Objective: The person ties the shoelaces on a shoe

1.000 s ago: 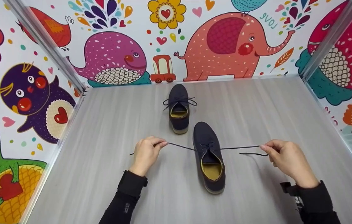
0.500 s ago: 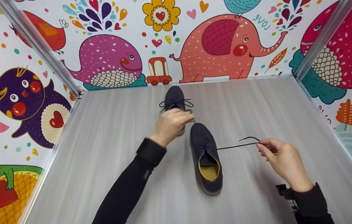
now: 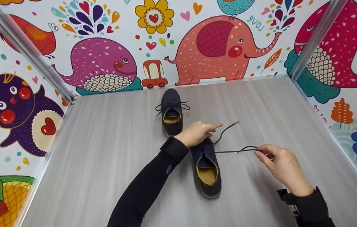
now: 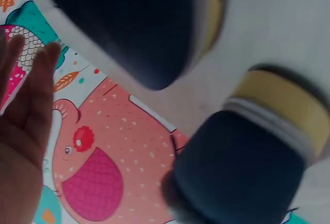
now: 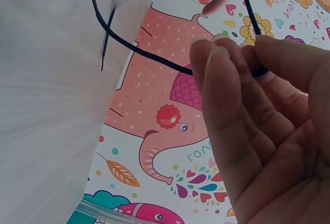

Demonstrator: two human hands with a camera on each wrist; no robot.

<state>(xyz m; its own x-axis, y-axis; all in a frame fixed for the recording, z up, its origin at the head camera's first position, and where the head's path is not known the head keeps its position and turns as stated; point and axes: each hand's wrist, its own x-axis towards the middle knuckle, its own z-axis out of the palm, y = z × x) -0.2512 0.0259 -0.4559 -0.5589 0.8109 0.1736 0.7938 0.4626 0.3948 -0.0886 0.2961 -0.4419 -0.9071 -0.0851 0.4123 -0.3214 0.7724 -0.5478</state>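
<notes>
The near dark navy lace-up shoe with the mustard-yellow lining (image 3: pixel 208 167) sits on the pale grey wood-grain tabletop (image 3: pixel 102 151), toe pointing away from the person, just behind the heel of a second matching navy shoe (image 3: pixel 171 111) whose laces are already tied in a bow. The right hand (image 3: pixel 281 165) pinches one thin dark cord lace end (image 3: pixel 235 151) between thumb and fingertips (image 5: pixel 221 80), holding it out to the side. The left hand (image 3: pixel 197 134) rests over the near shoe's toe with fingers mostly straight, index pointing; the other lace end (image 3: pixel 225 132) trails past it, and I cannot tell whether it is actually pinched. The lace looks limp, light and a little slick, so it wants a firm pinch close to its tip. The shoe itself seems soft-sided and light, likely to slide if the lace is tugged sideways.
</notes>
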